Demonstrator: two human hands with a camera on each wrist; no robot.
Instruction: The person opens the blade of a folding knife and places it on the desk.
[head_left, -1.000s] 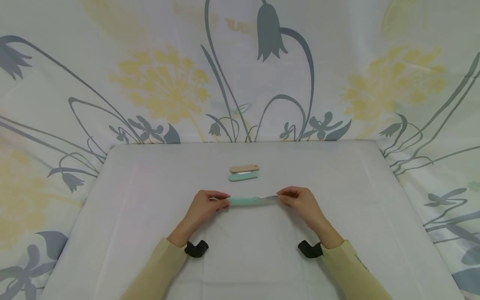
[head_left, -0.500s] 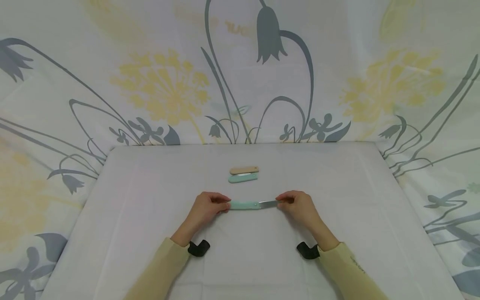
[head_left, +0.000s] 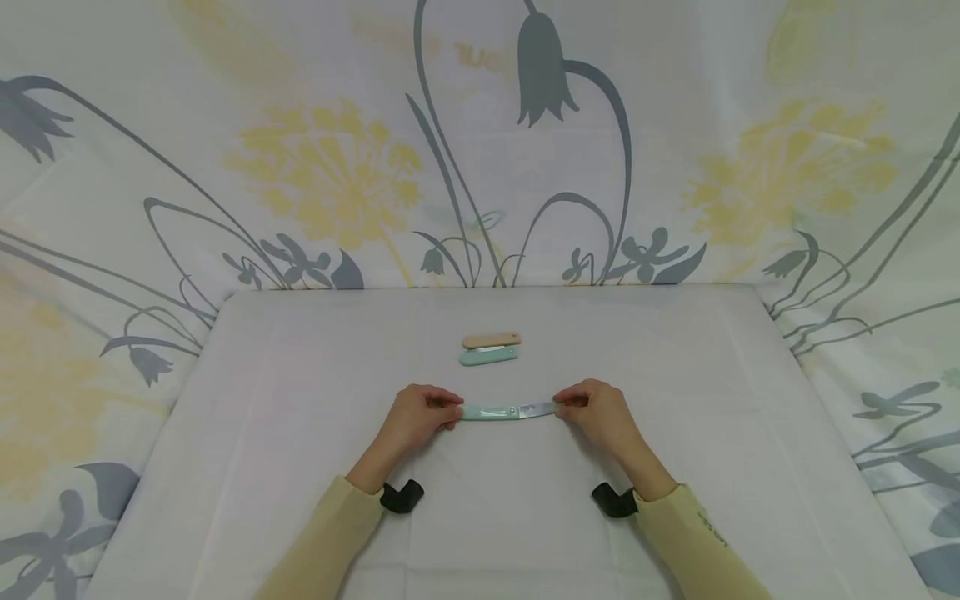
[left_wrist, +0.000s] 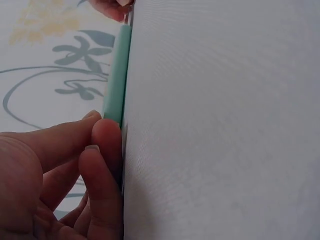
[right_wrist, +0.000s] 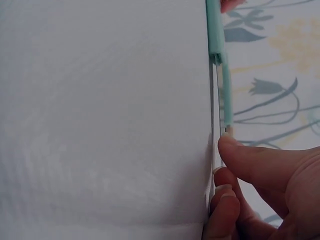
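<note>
Opened mint-green folding knife held end to end between two hands

The item under inspection is a slim folding knife with a glossy, mint-green handle and a short silver metal blade. It lies crosswise at the middle of the white, cloth-covered table, in front of the person. The blade is swung out from the handle, the two meeting at a slight angle at a small round pivot.

The hands are apart, with the knife spanning the gap. The left hand pinches the butt of the handle between thumb and fingers. The right hand pinches the blade near its tip. In the left wrist view the handle sits close against the cloth; whether the full length touches cannot be told.

Just beyond the knife lie a beige, narrow, rounded handle and a second, mint-green handle, side by side, with a thin silver strip showing between them.

Both arms wear pale yellow sleeves, with a black, curved fitting at each wrist. Behind the table hangs a white curtain printed with grey bellflowers and yellow flower heads.
</note>
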